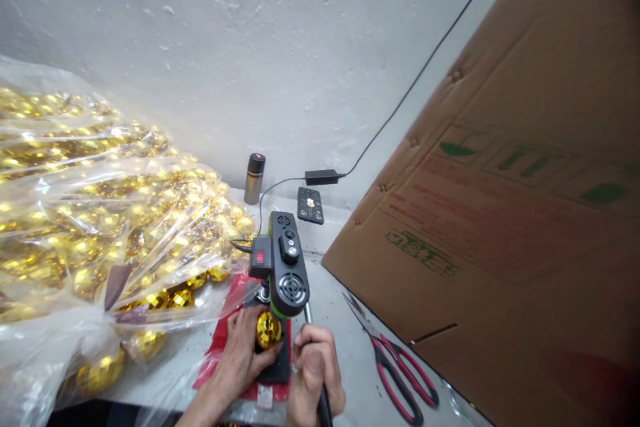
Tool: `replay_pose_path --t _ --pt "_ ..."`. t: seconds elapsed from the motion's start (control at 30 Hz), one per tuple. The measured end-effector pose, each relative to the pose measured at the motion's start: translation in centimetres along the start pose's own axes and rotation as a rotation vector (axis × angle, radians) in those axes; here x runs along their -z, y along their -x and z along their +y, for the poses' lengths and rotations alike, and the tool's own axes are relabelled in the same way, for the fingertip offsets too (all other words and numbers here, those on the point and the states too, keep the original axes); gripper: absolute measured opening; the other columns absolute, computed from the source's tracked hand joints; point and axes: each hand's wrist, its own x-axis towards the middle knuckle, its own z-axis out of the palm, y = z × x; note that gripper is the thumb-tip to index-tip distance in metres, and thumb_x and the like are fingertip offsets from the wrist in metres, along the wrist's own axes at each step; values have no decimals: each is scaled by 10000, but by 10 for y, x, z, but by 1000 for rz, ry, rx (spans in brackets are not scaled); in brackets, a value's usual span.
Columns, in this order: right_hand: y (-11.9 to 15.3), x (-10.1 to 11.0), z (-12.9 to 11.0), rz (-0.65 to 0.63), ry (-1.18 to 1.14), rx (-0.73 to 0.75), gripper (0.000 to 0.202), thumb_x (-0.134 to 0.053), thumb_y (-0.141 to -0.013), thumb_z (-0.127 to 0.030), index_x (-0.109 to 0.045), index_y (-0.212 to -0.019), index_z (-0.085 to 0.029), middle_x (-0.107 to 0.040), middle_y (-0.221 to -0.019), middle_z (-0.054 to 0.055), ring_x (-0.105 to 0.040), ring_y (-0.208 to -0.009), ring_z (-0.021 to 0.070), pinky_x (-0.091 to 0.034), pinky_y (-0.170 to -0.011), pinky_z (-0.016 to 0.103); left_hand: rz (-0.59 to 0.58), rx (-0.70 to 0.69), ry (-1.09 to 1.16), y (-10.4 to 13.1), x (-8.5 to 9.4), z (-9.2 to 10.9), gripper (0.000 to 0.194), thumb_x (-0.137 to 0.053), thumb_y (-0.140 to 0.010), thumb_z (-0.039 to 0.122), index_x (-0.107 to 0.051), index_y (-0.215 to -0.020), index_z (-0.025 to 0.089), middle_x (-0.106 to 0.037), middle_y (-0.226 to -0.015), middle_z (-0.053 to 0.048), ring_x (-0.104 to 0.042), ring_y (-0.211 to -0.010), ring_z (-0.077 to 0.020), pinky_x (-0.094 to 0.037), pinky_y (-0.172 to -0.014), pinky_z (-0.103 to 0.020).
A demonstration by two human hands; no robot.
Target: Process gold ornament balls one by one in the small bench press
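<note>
Grey table [356, 377]: narrow room between right hand [316, 373] and scissors [377, 335]
Ball [268, 331]: gold, faceted, clasped by left hand [244, 345]
Lever [325, 409]: right fingers wrapped round

A bottle [254, 180] and a dark phone [311, 205] are positioned near the rear edge of the worktop [357, 373]. Red-and-black scissors [377, 339] lie toward its front edge, beside a cardboard box [500, 213].

A faceted gold ball [269, 331] sits over a black base [278, 371].

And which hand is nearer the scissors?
Right. The right hand, gripping the black handle, is just left of the scissors, not touching them; the left hand is farther left, holding a gold ball.
</note>
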Motion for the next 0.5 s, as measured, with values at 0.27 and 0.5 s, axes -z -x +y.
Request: replay_pose_path --t 0.27,0.5 --pt "0 -2 1 18 -8 4 361 -429 -1055 -238 -515 -707 -205 -528 -763 -23 -479 -598 85 -396 -526 214 -3 -1 34 0 3 2 410 -762 -814 303 -643 -1194 205 -735 -1130 -111 -662 -1080 -349 -478 -985 -536" --pt "3 -1 3 12 21 -8 360 -430 -1060 -254 -524 -716 -207 -530 -755 -23 -476 -576 86 -392 -514 216 -4 3 44 0 1 2 417 -754 -807 293 -642 -1201 216 -738 -1116 -100 -665 -1069 -340 -474 -986 -527"
